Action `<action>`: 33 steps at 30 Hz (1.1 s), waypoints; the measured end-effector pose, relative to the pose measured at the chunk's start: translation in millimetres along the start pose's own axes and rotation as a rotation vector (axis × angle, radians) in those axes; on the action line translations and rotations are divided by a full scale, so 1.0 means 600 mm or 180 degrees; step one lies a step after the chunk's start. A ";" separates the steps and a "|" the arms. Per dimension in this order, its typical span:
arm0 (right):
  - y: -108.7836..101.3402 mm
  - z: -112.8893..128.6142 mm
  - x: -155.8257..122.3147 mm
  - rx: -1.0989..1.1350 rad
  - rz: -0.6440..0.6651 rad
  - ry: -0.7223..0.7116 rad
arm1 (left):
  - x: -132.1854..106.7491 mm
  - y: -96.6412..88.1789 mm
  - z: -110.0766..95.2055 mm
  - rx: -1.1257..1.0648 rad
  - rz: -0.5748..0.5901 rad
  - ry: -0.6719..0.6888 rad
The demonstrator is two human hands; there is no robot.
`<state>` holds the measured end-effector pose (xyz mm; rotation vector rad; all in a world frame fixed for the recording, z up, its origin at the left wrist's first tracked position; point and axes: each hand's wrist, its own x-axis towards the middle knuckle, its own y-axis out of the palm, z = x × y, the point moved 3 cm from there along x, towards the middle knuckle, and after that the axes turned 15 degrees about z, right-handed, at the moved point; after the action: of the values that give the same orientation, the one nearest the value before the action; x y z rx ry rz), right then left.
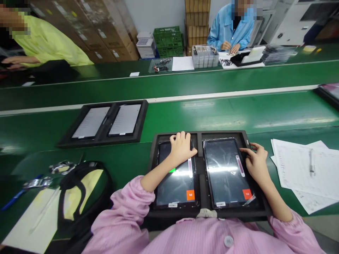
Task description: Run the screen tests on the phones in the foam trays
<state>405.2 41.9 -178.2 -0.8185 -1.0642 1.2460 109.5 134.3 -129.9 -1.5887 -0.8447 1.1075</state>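
Note:
A black foam tray (pixel 202 187) in front of me holds two tablets side by side. The left tablet (pixel 166 192) is lit, with a green patch, an orange-red square marked "Fail" and a slider on its dark screen. Similar marks show on the right tablet (pixel 222 169), which has a clear film on it. My left hand (pixel 181 148) lies over the upper part of the left tablet, thumb stretched out to the side, fingertips at its top edge. At the tray's right side is my right hand (pixel 256 160), its index finger extended to the right tablet's upper right edge.
Another foam tray (pixel 100 139) with two light-screened tablets sits back left. A black bag-like item (pixel 84 197) and paper (pixel 34 222) lie left; printed sheets (pixel 304 169) with a pen (pixel 311 162) lie right. Across the green bench, two people work near plastic trays (pixel 203 56).

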 end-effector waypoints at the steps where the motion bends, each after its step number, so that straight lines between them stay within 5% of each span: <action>1: 0.000 -0.001 0.000 0.0008 0.0017 0.0010 | 0.002 0.000 -0.002 0.0009 0.0041 0.0010; 8: -0.020 0.022 -0.002 0.0103 -0.0168 -0.0040 | -0.007 -0.010 0.045 -0.0511 0.0615 0.0533; 12: -0.049 0.060 -0.006 0.0345 0.0040 -0.1023 | -0.026 -0.009 0.085 -0.0683 0.1197 0.1253; 17: -0.067 0.084 -0.013 0.0421 0.0100 -0.1811 | -0.034 0.002 0.090 -0.0514 0.1288 0.1484; 22: -0.068 0.082 -0.013 0.0283 -0.0116 -0.1755 | -0.033 -0.004 0.082 -0.0383 0.1436 0.1395; 26: -0.083 0.067 -0.018 0.0406 -0.0527 -0.1393 | -0.045 -0.026 0.130 -0.0517 0.1610 0.1240; 30: -0.083 0.087 -0.030 0.0322 0.0072 -0.1721 | -0.065 -0.038 0.205 -0.0312 0.1571 0.0687; 33: -0.069 0.125 -0.042 0.0167 0.0714 -0.2134 | -0.076 -0.040 0.226 -0.0374 0.1594 0.0783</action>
<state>348.1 5.3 -119.7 -0.4880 -1.4862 1.7985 -33.8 143.8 -108.4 -2.0535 -0.3579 1.1834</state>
